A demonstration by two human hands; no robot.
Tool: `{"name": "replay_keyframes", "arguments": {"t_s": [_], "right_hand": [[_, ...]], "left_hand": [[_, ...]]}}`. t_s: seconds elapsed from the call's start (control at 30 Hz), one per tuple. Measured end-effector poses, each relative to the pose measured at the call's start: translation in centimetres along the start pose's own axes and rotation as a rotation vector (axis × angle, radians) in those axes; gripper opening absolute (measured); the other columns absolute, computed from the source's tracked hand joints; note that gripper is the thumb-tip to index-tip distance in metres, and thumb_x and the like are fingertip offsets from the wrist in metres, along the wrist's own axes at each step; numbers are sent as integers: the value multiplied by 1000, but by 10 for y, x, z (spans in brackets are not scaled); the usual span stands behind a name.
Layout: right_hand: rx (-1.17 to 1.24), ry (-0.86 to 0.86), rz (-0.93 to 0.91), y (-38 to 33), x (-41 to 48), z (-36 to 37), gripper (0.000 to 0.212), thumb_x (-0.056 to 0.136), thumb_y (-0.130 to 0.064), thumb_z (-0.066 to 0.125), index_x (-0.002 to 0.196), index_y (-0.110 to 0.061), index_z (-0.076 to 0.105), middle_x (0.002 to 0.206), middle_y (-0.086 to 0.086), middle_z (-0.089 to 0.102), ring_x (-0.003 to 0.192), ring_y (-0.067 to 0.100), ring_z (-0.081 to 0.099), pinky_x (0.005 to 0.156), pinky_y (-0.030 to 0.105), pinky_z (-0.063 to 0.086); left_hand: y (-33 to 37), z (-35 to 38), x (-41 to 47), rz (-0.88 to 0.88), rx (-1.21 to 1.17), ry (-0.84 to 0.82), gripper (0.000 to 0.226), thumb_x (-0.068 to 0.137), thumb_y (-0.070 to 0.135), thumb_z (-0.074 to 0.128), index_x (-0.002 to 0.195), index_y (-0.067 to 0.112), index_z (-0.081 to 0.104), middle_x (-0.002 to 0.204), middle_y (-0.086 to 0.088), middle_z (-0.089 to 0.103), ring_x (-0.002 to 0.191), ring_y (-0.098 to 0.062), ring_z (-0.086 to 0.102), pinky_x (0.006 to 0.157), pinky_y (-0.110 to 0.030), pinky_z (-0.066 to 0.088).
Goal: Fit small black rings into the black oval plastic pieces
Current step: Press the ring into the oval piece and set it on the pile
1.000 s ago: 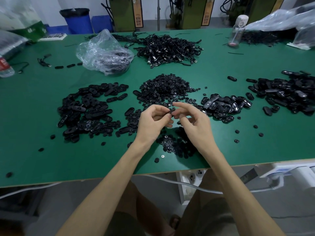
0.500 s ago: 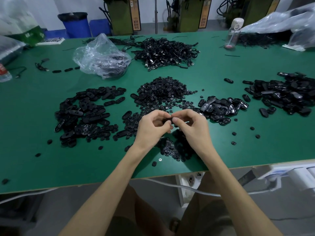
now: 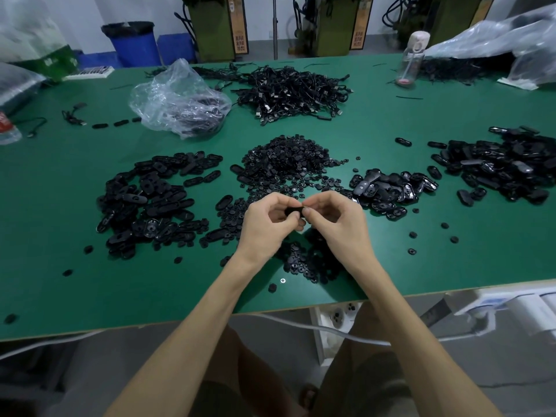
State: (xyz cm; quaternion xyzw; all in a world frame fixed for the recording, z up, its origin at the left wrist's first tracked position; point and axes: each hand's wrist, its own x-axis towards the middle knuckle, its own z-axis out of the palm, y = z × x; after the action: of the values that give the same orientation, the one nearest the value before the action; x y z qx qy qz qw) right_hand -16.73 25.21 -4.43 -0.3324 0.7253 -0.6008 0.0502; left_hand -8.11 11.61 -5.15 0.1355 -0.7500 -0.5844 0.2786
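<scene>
The oval piece (image 3: 296, 211), which I'd judge light, stiff and slick, is pinched at its ends between left hand (image 3: 267, 225) and right hand (image 3: 337, 224), above loose rings (image 3: 304, 261) on the worktop (image 3: 451, 266); gripping the rim looks safest.

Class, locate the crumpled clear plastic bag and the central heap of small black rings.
Crumpled clear plastic bag (image 3: 180, 100), head view, its middle.
Heap of small black rings (image 3: 285, 159), head view, its middle.

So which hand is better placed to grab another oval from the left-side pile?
Likely the left hand: that oval pile lies on its side, whereas the right hand would have to cross over.
</scene>
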Motion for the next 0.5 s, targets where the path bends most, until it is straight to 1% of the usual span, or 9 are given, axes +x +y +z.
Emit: {"name": "replay_keyframes", "arguments": {"t_s": [0.03,0.1,0.23,0.33,0.43,0.5], "right_hand": [[10,11,6,0,0,-1,8,92,-5,75,99,-8,75,86,-1,75,78,10,67,74,24,53],[26,24,19,1,1,-2,7,92,-6,76,99,-9,75,85,-1,74,76,8,66,73,23,52],[23,2,22,0,1,-2,11,92,-6,76,103,-7,76,87,-1,75,77,6,66,74,22,53],[9,0,30,0,1,-2,13,92,-7,76,105,-8,76,90,-1,76,81,9,69,77,25,55],[-39,12,44,0,1,-2,10,93,-13,76,103,-13,76,96,-1,75,86,14,71,81,30,57],[-66,27,53,1,1,-2,6,94,-15,76,100,-15,75,97,-1,74,87,16,71,81,33,57]], "left_hand": [[0,-1,0,-1,-33,-2,15,90,-8,72,99,5,73,85,-10,78,75,-24,78,74,-28,62],[1,-1,0,0,-67,0,14,90,-7,73,99,3,74,84,-11,78,76,-26,78,74,-30,62],[0,0,0,25,-35,13,11,92,-7,71,99,2,70,82,-8,78,74,-24,77,74,-33,63],[0,-1,1,39,-32,12,12,92,-5,71,99,5,71,83,-7,78,75,-23,77,75,-31,62],[1,-3,0,43,-48,8,11,92,-2,73,100,6,72,85,-6,79,77,-23,78,74,-27,61],[2,-3,-1,40,-64,-1,11,93,0,74,101,9,73,89,-7,78,82,-22,77,75,-29,61]]}}
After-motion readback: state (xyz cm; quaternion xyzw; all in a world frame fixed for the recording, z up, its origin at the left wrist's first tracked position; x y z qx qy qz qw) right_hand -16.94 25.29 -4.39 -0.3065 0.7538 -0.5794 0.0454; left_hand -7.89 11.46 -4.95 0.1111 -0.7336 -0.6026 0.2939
